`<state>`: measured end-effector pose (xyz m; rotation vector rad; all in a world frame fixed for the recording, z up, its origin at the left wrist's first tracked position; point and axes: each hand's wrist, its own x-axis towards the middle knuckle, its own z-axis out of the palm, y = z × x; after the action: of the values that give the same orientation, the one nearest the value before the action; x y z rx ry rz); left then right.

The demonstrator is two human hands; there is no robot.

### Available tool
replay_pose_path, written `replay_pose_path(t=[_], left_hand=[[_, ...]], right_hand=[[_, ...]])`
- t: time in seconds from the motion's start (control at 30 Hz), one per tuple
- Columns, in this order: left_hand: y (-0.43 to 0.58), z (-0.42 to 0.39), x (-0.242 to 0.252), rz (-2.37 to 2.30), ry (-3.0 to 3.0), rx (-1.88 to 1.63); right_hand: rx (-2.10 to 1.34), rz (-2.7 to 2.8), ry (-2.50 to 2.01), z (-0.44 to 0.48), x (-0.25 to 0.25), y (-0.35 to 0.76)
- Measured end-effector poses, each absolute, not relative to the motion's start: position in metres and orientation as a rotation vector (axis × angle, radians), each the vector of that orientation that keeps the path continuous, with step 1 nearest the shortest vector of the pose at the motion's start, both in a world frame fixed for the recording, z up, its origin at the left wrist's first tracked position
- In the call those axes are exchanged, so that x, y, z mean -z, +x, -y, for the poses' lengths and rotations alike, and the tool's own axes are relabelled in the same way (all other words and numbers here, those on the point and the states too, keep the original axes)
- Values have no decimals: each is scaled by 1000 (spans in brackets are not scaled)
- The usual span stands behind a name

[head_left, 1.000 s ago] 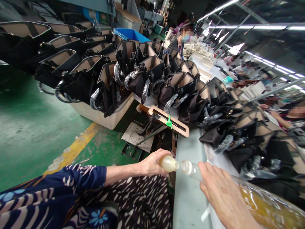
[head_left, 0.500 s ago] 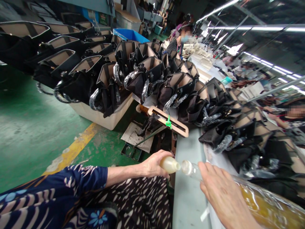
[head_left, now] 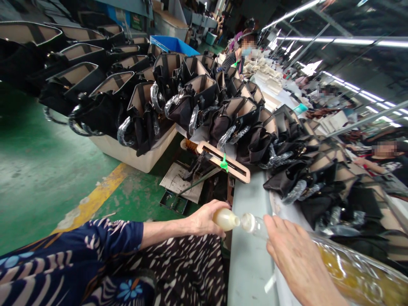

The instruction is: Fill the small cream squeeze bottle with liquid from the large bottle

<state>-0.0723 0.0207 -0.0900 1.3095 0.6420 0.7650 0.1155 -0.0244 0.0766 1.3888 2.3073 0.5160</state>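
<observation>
My left hand [head_left: 208, 219] is closed round a small whitish squeeze bottle [head_left: 225, 219], tilted so that its open neck points right. Across from it, my right hand [head_left: 295, 253] grips the neck end of a large clear bottle [head_left: 360, 272] holding yellow liquid. That bottle lies tilted, and its mouth [head_left: 247, 222] faces the small bottle's neck with a narrow gap between them. Whether liquid is passing across the gap I cannot tell. Below both mouths runs the edge of a grey table [head_left: 248, 267].
Black handbags [head_left: 231, 121] with wrapped handles crowd the table. More bags fill a white bin [head_left: 127, 155] at left. A tan slotted frame with a green clip [head_left: 224, 162] stands ahead. A blue crate [head_left: 174, 45] and a co-worker [head_left: 234, 57] are farther back.
The whole view has shifted slightly. Both hands keep their grip, and the two bottle mouths stay facing each other at about the same distance.
</observation>
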Motion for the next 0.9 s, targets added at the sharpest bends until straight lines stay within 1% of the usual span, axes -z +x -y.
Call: replay_pose_path(t=[0.27,0.67,0.9], left_hand=[[-71,-22,91,-641,1335,-768],[-70,-22,92,-641,1318,-776],[-70,-21,95,-646,1302,-774]], right_hand=[[-604,-2314,1361,24,-80,111],[-605,-2321,1313,22,-85,109],[-612,-2274,1413,21,-81,106]])
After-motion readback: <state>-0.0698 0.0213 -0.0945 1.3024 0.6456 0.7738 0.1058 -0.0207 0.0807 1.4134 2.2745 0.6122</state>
